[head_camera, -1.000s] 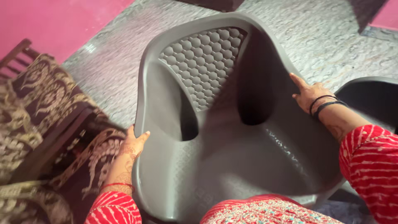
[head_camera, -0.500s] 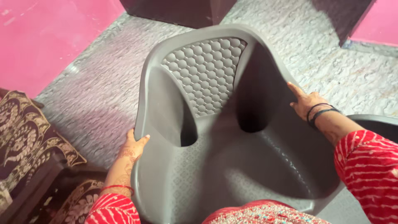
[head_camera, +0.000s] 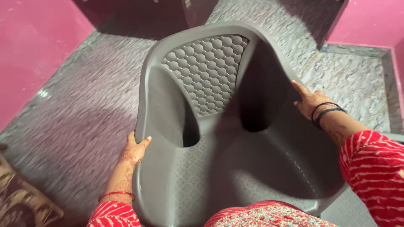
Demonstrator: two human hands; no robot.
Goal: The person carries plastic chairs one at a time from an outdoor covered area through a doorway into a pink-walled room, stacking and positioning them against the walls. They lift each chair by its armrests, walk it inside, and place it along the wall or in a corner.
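A grey plastic chair with a honeycomb-patterned back fills the middle of the view, seen from above. My left hand grips the chair's left armrest edge, thumb on the inside. My right hand, with dark bangles at the wrist, grips the right armrest edge. Both arms wear red patterned sleeves. The chair is held in front of my body above the floor.
A grey speckled stone floor lies underneath. Pink walls rise at the left and at the top right. A dark piece of furniture stands at the top. A patterned brown cloth shows at the bottom left corner.
The chair and both hands have moved forward over the floor; the patterned cloth and wooden seat at the left have slid almost out of view. Both grips are unchanged.
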